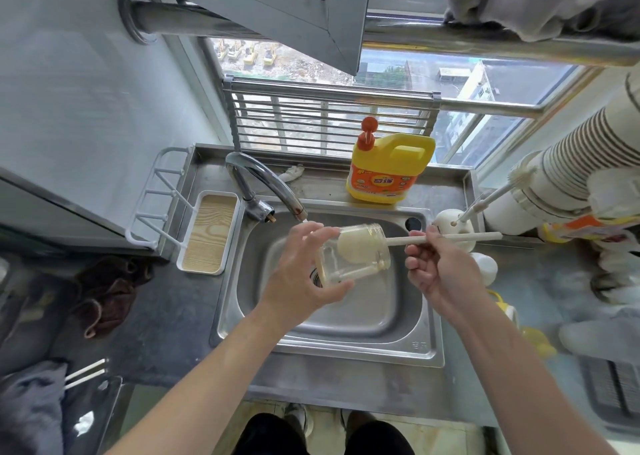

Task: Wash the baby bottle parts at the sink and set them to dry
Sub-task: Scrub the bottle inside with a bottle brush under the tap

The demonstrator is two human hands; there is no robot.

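Bottle (353, 255): clear, held tilted over sink (381, 316), left hand (304, 278) curled round its base end. Sponge brush (398, 241): head inside bottle, handle pinched in right hand (440, 267). Likely risks: wet wall slipping from grip into basin; forceful thrust levering bottle loose.

1. Window (485, 83) from 12 to 2 o'clock, letting in daylight.
2. Pale wall (69, 83) at 10 o'clock.
3. Steel pipe (214, 26) crosses at 12 o'clock.
4. Dark counter (166, 316) at 8 o'clock.
5. Pale floor (266, 408) at 6 o'clock.
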